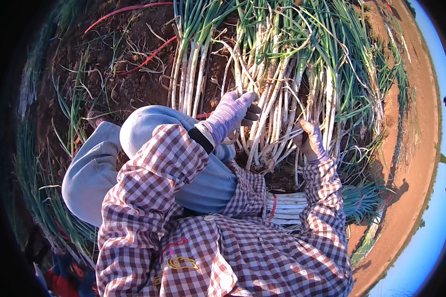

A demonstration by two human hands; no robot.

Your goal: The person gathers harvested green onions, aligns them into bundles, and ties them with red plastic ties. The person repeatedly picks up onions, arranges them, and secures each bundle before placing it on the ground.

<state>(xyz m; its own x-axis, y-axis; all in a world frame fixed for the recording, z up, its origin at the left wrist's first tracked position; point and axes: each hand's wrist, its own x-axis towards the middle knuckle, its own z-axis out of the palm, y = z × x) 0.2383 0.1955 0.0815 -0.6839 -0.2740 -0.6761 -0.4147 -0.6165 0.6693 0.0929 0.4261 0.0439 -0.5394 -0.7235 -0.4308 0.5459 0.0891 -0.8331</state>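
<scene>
My left hand (235, 113), in a light purple knit glove with dark fingers, is closed around a white spring onion stalk (238, 80) at the left edge of a loose pile. Part of its grip is hidden behind the fingers. My right hand (309, 140), also gloved and soiled, pinches several thin pale stalks (282, 142) between thumb and fingers. Between and beyond both hands lies the pile of spring onions (278, 92), white stems toward me and green leaves (319, 33) away. Left of it is a smaller group of spring onions (188, 80).
A spring onion bundle (288, 208) with red ties lies by my right forearm. Red strips (148, 59) and loose leaves lie on brown soil (133, 87) at left. My bent knees (145, 128) are close to the pile. More spring onions (41, 178) lie far left; bare ground (418, 141) extends right.
</scene>
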